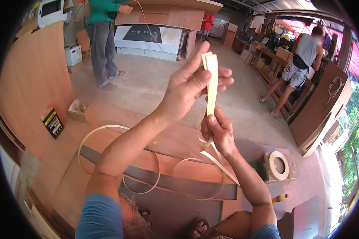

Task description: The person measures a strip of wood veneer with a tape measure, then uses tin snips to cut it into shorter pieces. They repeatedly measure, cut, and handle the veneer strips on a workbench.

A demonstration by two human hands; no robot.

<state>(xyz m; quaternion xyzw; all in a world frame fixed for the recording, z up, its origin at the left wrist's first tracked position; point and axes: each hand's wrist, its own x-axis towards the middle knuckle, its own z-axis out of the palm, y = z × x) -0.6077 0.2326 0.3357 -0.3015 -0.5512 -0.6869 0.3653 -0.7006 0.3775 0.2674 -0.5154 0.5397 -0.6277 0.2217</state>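
My left hand point(191, 81), raised at the centre, pinches the top of a pale, folded strip of thin banding point(212, 75) between thumb and fingers, with some fingertips sticking out past it. Lower down, my right hand point(217, 131) grips the same strip, its thumb across the front. The banding's loose length point(225, 171) hangs from there in bends and lies in wide loops over long wooden panels point(195, 180) with dark edges in front of me. A roll of pale banding point(278, 166) sits at the right on a low wooden piece.
A standing person point(101, 55) at the back left holds a thin cord; another point(297, 67) works at a bench on the right; a red-clothed person point(206, 24) is farther back. Leaning boards point(36, 91) flank the left, more point(317, 115) the right. A dark container point(52, 122) and small box point(77, 113) are left.
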